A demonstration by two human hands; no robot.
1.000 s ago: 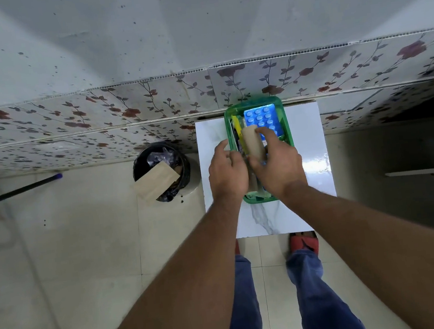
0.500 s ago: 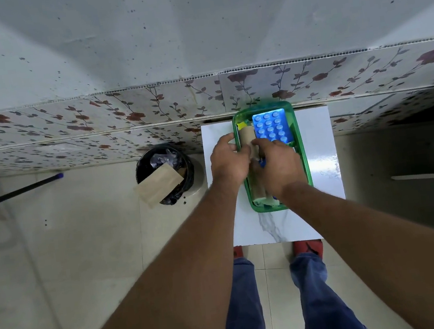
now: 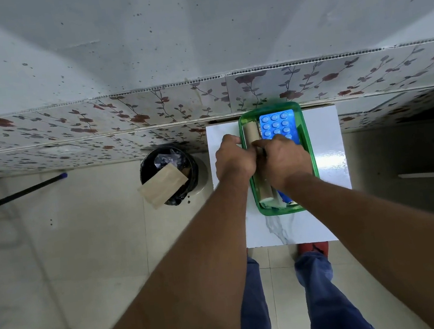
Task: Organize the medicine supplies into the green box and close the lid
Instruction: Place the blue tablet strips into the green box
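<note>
The green box (image 3: pixel 306 137) sits open on the white desk (image 3: pixel 329 156), its far end against the floral wall panel. Inside, along the left wall, lie tan rolls (image 3: pixel 252 133) end to end; a blue blister pack (image 3: pixel 278 126) lies just beside them on the right. My left hand (image 3: pixel 234 159) is at the box's left rim, its fingers curled over the edge toward the rolls. My right hand (image 3: pixel 283 160) is inside the box over its middle, fingers bent down onto the contents; I cannot tell what either hand's fingers clamp. No lid is on the box. A black bin (image 3: pixel 169 178) with a brown paper bag (image 3: pixel 162 184) stands on the floor left of the desk.
</note>
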